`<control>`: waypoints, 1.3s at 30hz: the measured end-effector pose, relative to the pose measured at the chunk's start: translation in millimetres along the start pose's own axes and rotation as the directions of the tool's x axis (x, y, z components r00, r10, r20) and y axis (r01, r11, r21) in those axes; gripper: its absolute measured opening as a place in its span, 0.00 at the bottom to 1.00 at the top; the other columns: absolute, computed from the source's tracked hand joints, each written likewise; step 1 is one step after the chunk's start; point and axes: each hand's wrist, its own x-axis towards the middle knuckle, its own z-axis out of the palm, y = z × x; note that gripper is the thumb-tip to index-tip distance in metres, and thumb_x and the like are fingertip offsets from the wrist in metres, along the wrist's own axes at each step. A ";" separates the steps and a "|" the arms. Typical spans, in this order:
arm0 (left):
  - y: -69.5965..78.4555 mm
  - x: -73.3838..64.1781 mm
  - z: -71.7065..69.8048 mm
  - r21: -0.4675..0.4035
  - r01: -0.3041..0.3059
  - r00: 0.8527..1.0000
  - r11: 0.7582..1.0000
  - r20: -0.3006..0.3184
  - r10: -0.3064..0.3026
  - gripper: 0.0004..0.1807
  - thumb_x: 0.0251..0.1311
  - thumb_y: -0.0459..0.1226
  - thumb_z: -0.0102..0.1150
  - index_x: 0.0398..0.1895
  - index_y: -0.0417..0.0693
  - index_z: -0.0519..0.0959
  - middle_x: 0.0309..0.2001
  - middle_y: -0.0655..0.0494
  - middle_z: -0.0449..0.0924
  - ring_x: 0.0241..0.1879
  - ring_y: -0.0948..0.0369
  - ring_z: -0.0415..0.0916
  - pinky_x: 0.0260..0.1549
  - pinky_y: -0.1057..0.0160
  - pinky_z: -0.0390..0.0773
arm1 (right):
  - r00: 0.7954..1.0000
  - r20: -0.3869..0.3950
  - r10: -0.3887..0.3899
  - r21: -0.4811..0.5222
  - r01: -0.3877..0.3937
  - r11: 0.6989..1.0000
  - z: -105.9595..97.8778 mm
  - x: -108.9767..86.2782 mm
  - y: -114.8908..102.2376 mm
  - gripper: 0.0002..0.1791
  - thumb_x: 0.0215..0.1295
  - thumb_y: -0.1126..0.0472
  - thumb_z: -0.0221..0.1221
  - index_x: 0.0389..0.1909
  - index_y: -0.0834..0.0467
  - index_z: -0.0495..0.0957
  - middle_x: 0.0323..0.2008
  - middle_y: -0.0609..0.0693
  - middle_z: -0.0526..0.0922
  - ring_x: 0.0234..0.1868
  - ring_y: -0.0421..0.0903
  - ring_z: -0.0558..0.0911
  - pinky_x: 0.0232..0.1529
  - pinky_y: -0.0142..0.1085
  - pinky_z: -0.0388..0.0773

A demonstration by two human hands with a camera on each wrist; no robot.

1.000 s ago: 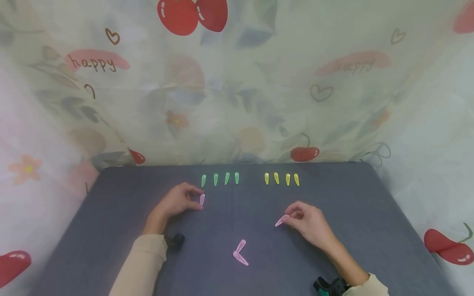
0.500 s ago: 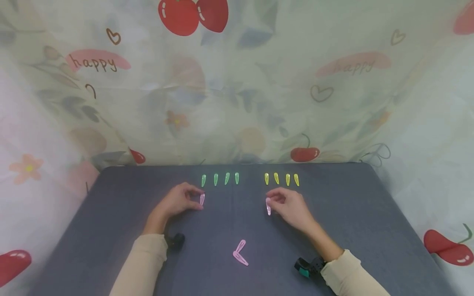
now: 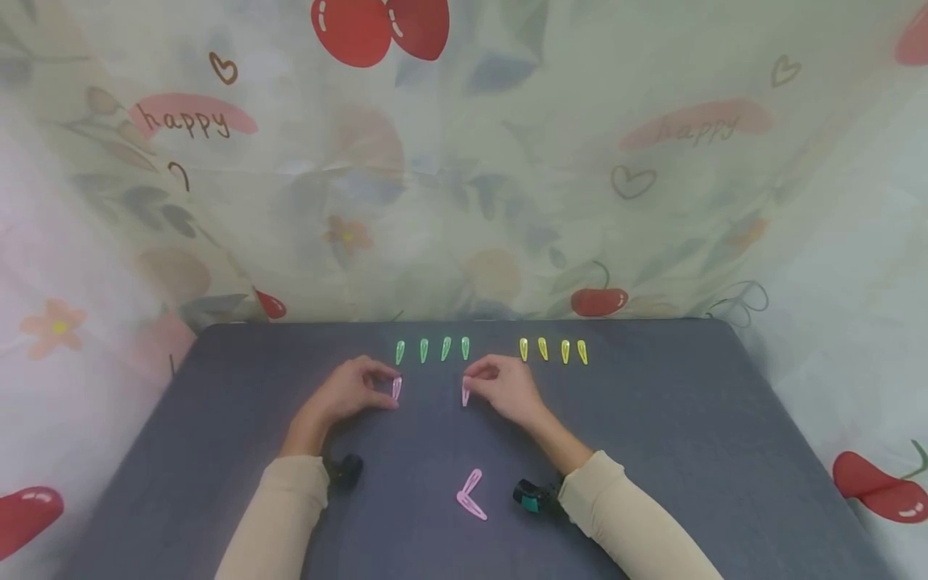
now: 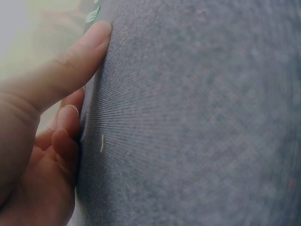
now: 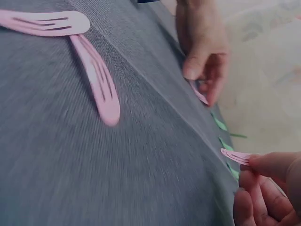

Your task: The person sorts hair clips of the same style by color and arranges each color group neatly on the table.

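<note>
In the head view my left hand (image 3: 354, 388) has thumb and forefinger at the two ends of a pink snap hair clip (image 3: 396, 389), below the leftmost green clip. The left wrist view shows the hand low by the tabletop, that clip hidden. My right hand (image 3: 507, 389) pinches a second pink hair clip (image 3: 466, 392) between thumb and forefinger; in the right wrist view this clip (image 5: 235, 156) points away from the fingertips. Two more pink clips (image 3: 472, 506) lie nearer the person, touching at one end in a V.
A row of several green hair clips (image 3: 424, 350) lies along the far edge of the dark table (image 3: 652, 419). To its right is a row of several yellow clips (image 3: 543, 349). A patterned cloth (image 3: 464, 201) hangs behind the table.
My right hand has swept left and slightly away from the person with its pink clip, which has turned from slanted to nearly upright in view. The left hand stays still.
</note>
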 end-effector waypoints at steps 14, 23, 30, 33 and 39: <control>-3.8 2.1 2.9 -0.002 0.013 1.000 1.000 -0.012 -0.013 0.26 0.46 0.45 0.82 0.52 0.58 0.87 0.41 0.53 0.80 0.36 0.58 0.72 0.34 0.61 0.71 | 0.998 0.057 -0.030 -0.106 0.036 0.994 52.8 25.5 -28.1 0.04 0.65 0.58 0.68 0.37 0.53 0.87 0.34 0.48 0.91 0.32 0.40 0.85 0.33 0.34 0.80; -0.8 0.9 0.4 -0.003 0.018 1.000 1.000 -0.020 -0.018 0.27 0.45 0.45 0.82 0.52 0.57 0.87 0.44 0.53 0.81 0.37 0.58 0.73 0.35 0.61 0.71 | 0.998 0.050 -0.028 -0.227 0.039 0.973 65.4 34.9 -32.5 0.04 0.66 0.57 0.67 0.38 0.52 0.87 0.33 0.45 0.89 0.31 0.39 0.82 0.34 0.35 0.78; 0.6 0.3 0.9 -0.010 0.029 0.999 1.000 -0.020 -0.029 0.27 0.45 0.45 0.82 0.52 0.58 0.86 0.44 0.54 0.81 0.37 0.57 0.73 0.35 0.61 0.71 | 0.998 0.057 -0.004 -0.278 0.020 0.960 65.7 34.6 -34.7 0.06 0.67 0.55 0.66 0.41 0.51 0.88 0.35 0.44 0.90 0.32 0.39 0.83 0.35 0.38 0.78; -0.2 0.0 1.6 -0.018 0.029 0.999 0.999 -0.017 -0.029 0.26 0.46 0.45 0.82 0.52 0.58 0.86 0.44 0.54 0.81 0.37 0.58 0.73 0.35 0.61 0.71 | 0.997 0.068 -0.021 -0.289 0.040 0.957 64.6 33.0 -34.9 0.08 0.68 0.55 0.65 0.44 0.52 0.87 0.36 0.45 0.90 0.33 0.40 0.83 0.36 0.38 0.79; -2.2 0.6 1.0 -0.019 0.018 1.000 1.000 -0.017 -0.018 0.26 0.45 0.44 0.82 0.52 0.57 0.87 0.44 0.53 0.81 0.37 0.58 0.74 0.35 0.61 0.72 | 0.982 0.133 -0.131 -0.367 0.172 0.914 55.8 22.3 -40.9 0.19 0.72 0.53 0.61 0.58 0.56 0.81 0.48 0.53 0.86 0.43 0.47 0.84 0.45 0.43 0.82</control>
